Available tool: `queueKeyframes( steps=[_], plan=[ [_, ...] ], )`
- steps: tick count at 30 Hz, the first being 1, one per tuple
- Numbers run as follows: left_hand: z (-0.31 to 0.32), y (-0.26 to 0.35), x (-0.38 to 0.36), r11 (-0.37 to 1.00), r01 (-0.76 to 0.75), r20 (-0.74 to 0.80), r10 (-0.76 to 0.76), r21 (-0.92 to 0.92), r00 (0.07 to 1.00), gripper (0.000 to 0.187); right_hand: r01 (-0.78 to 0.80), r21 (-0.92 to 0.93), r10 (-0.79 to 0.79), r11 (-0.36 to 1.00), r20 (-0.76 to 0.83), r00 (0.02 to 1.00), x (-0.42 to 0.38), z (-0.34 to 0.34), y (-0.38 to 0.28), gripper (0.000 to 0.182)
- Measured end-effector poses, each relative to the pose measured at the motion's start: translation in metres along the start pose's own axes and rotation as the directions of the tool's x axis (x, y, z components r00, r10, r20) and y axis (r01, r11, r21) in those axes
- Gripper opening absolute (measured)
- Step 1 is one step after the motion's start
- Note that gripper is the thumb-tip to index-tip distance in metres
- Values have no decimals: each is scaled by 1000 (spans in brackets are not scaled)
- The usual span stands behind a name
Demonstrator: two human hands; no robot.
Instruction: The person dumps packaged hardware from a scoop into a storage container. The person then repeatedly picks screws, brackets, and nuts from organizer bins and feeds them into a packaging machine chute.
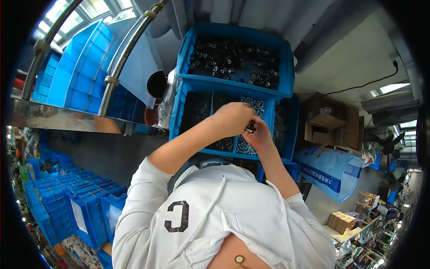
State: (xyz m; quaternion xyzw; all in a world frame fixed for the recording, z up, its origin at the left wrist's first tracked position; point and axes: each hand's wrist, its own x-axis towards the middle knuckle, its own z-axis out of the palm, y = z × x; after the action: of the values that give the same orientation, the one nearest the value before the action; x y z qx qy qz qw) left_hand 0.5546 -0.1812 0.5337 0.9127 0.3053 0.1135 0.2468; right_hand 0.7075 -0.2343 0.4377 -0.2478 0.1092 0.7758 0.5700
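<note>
Fingers of your right hand (pixel 261 136) are closed on a small dark metal part (pixel 251 127), held above the right-hand compartment of the blue divided bin (pixel 176 111). Your left hand (pixel 235 117) meets it there, bent over the same part; its fingertips are hidden, so you cannot tell whether they grip. Silver screws (pixel 245 147) fill that compartment below your hands, and dark pieces (pixel 195 107) lie in the bin's left one. Just beyond the divided bin sits a blue tub (pixel 287 62) of black-and-silver fittings (pixel 221 54). Right of the bin stands an open cardboard box (pixel 329 116); left and nearer you, blue crates (pixel 89 201).
</note>
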Motion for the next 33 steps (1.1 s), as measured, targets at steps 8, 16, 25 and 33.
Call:
queueKeyframes(
  steps=[8,16,25,33],
  plan=[
    [-46,-26,-178,895,443,-586,-333,50,739,27,109,-546,-32,831,148,988,63,119,54,22],
    [37,-82,-255,599,752,-237,-716,276,657,80,763,-599,-100,-245,798,594,193,174,197,29],
    [29,-83,-244,941,323,-610,-317,-104,726,55,705,-537,-312,-463,843,438,46,150,62,17],
    [20,-78,-119,931,126,-270,-31,342,962,23,-9,-570,-209,-821,286,935,-23,45,-6,38]
  ],
)
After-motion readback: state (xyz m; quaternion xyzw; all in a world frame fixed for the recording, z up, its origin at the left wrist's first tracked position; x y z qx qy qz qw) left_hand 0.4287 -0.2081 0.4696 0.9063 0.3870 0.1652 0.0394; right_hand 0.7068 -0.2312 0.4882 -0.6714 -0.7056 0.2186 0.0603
